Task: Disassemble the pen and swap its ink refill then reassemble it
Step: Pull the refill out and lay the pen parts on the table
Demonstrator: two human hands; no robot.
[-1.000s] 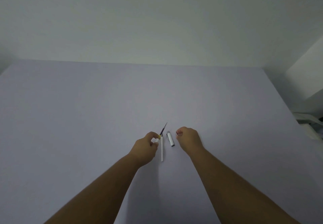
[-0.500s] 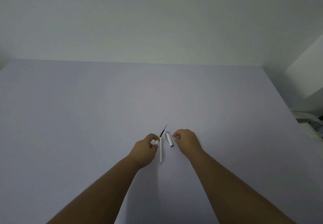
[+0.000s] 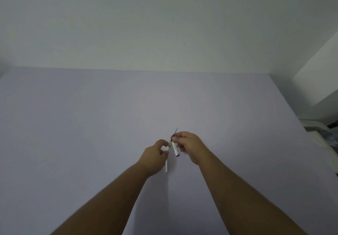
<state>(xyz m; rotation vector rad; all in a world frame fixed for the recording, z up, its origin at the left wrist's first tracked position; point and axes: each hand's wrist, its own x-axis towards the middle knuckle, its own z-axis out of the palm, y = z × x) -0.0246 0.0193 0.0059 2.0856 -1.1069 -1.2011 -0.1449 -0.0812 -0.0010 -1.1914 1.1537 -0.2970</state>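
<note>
My left hand [image 3: 155, 157] grips the white pen barrel [image 3: 167, 164] near its yellow band, the barrel running down toward me. A thin dark ink refill [image 3: 174, 133] sticks out of the barrel's far end, pointing up and to the right. My right hand [image 3: 190, 146] pinches this refill between thumb and fingertips just above the yellow band. The white pen cap [image 3: 176, 149] lies on the table between my two hands, partly under my right fingers.
The work surface is a pale lilac table [image 3: 91, 124] against a white wall. At the right edge, beyond the table, stand white furniture [image 3: 318, 88] and some white items [image 3: 321, 135].
My right hand has moved left and up from beside the cap and closed on the refill. My left hand has held the barrel throughout and tilted it slightly.
</note>
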